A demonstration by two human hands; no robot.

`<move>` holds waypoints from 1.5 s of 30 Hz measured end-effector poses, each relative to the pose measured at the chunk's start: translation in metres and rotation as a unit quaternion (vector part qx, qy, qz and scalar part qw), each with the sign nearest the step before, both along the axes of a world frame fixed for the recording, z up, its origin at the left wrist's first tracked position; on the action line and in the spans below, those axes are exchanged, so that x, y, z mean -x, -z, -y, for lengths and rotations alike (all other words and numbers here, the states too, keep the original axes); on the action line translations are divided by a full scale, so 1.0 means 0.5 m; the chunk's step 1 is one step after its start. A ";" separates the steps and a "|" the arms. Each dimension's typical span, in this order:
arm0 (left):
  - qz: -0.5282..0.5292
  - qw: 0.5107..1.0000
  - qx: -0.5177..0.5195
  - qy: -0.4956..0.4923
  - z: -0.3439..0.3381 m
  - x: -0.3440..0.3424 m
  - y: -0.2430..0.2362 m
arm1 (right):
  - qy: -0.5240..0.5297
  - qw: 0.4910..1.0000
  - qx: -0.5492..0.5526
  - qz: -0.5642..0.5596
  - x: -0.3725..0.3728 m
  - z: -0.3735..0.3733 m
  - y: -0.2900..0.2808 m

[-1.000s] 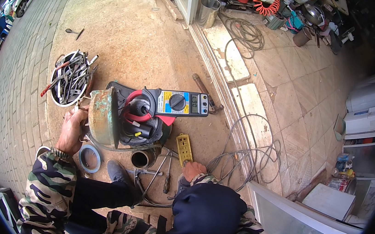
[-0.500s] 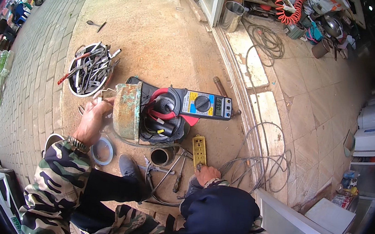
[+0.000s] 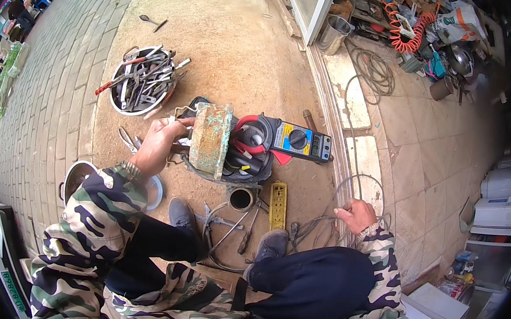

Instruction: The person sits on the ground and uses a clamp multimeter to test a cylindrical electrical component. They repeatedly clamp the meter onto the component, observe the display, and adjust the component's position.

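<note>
Motor (image 3: 210,142) lies at my twelve o'clock, meter (image 3: 284,140) face-up, probably for easy reading. My left hand (image 3: 159,142) touches motor's nine-o'clock end, right hand (image 3: 358,216) curls at two; whether they grasp, I cannot tell.

From my remote seat, I watch the head view: just left of centre, toward nine o'clock, the left hand (image 3: 159,145) has its fingers at the near end of a rusty, green-flecked motor (image 3: 210,138). A meter (image 3: 297,140) reaches out from the motor's other end toward two o'clock, its red clamp beside dark parts. At five o'clock a yellow power strip (image 3: 278,206) lies on the ground; at four, the right hand (image 3: 357,216) hovers over grey cord, fingers curled. A basin (image 3: 124,108) heaped with tools sits at ten; a metal bucket (image 3: 334,35) stands at one.
</note>
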State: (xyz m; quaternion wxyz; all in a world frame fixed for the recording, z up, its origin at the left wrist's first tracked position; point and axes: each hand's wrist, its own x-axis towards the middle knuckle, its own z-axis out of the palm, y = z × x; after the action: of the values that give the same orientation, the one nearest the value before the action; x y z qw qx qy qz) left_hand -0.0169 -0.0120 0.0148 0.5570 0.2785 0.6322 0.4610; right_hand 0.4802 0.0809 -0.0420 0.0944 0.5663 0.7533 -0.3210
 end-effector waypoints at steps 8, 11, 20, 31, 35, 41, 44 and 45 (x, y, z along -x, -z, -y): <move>0.015 1.000 -0.020 -0.016 -0.003 -0.021 -0.033 | -0.232 0.963 -0.134 -0.024 0.286 -0.147 -0.274; 0.004 1.000 -0.023 -0.021 0.003 -0.014 -0.047 | -0.259 0.949 -0.171 -0.063 0.376 -0.161 -0.192; 0.009 0.999 -0.017 -0.032 -0.004 -0.011 -0.017 | -0.233 0.956 -0.176 -0.007 0.423 -0.136 -0.107; 0.015 0.998 0.011 -0.052 -0.006 -0.008 0.001 | -0.221 0.961 -0.161 0.033 0.429 -0.128 -0.094; 0.030 0.998 0.010 -0.062 -0.008 -0.012 0.003 | -0.214 0.965 -0.148 0.034 0.434 -0.124 -0.118; 0.039 0.999 0.014 -0.031 0.003 0.013 -0.005 | -0.225 0.955 -0.193 0.015 0.435 -0.123 -0.131; 0.023 0.998 0.014 -0.058 0.005 0.004 -0.009 | -0.229 0.950 -0.211 0.005 0.440 -0.123 -0.121; 0.024 0.997 0.016 -0.065 0.000 -0.004 -0.008 | -0.226 0.949 -0.219 0.007 0.435 -0.124 -0.122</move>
State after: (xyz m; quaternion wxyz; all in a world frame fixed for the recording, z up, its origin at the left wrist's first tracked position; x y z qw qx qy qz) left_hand -0.0149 -0.0122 0.0188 0.5454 0.2162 0.6426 0.4928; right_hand 0.2627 0.1430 0.0189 0.0436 0.3902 0.9126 -0.1140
